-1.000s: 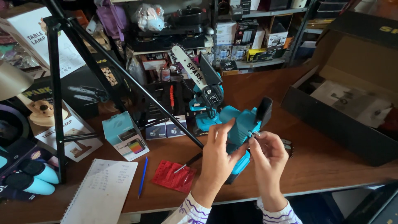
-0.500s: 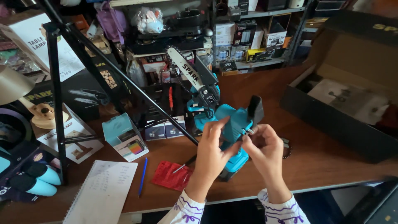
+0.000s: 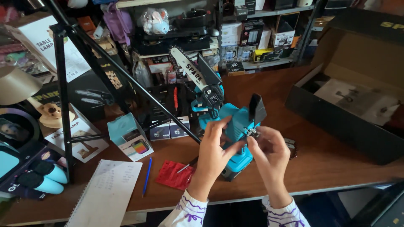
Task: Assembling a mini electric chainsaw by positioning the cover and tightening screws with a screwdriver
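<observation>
Hands together over bench: left hand clamped on teal plastic mini chainsaw, right hand pinching small metal part at saw's side. Saw held above wooden bench, bar tilted up-left. Black tripod leg crosses in front. Nearby: red pouch, blue pen, notepad, open black cardboard box at right.

The person is wearing white sleeves patterned with purple squiggles, the cuffs ending just short of the wrists (both alike). The left hand and the right hand are showing bare, with no gloves or rings visible.
</observation>
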